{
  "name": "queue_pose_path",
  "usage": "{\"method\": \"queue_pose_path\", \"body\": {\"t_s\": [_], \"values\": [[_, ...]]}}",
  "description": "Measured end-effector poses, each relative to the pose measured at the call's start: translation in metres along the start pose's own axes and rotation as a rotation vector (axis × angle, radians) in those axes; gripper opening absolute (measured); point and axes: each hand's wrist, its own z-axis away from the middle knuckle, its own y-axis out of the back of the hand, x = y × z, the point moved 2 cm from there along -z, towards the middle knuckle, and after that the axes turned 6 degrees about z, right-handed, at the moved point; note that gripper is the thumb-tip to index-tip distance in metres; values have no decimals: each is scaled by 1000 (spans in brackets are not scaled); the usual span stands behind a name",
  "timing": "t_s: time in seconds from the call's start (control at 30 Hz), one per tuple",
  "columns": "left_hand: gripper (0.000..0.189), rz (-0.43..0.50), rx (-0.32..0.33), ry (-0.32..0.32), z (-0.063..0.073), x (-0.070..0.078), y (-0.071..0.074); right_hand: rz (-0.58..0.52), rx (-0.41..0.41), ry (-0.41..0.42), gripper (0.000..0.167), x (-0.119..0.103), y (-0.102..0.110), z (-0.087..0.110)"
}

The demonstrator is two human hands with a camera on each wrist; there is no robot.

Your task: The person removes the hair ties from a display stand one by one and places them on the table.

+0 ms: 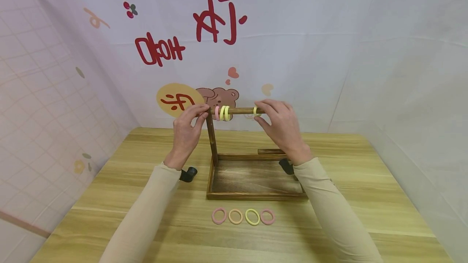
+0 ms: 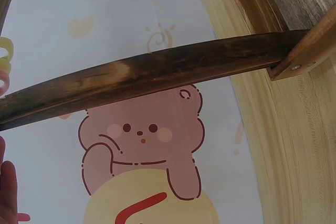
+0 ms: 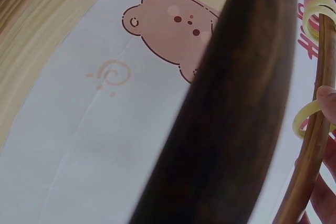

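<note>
My right hand (image 1: 282, 127) pinches a yellow hair tie (image 1: 255, 111) that is around the top rod (image 1: 241, 111) of a wooden stand. In the right wrist view its thumb lies on this yellow loop. Further left on the rod hang a pink hair tie (image 1: 217, 113) and two yellow hair ties (image 1: 227, 113), close together. My left hand (image 1: 186, 130) pinches the rod's left end, where it meets the upright post (image 1: 212, 141). Only part of the left hand shows at the edge of the left wrist view.
Below the rod is the stand's tray-like base (image 1: 256, 196), with a shorter wooden bar (image 1: 268, 151) near its back right. Several hair ties lie in a row on the table before it, from a pink one (image 1: 213, 216) to another pink one (image 1: 274, 216). A printed cloth (image 1: 292, 60) hangs behind.
</note>
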Motion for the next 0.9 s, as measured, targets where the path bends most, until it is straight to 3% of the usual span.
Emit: {"method": "queue_pose_path", "body": {"t_s": [0.9], "values": [[20,2,-3,2,1,-1,0,0,9,-13,48,5,4,4]]}}
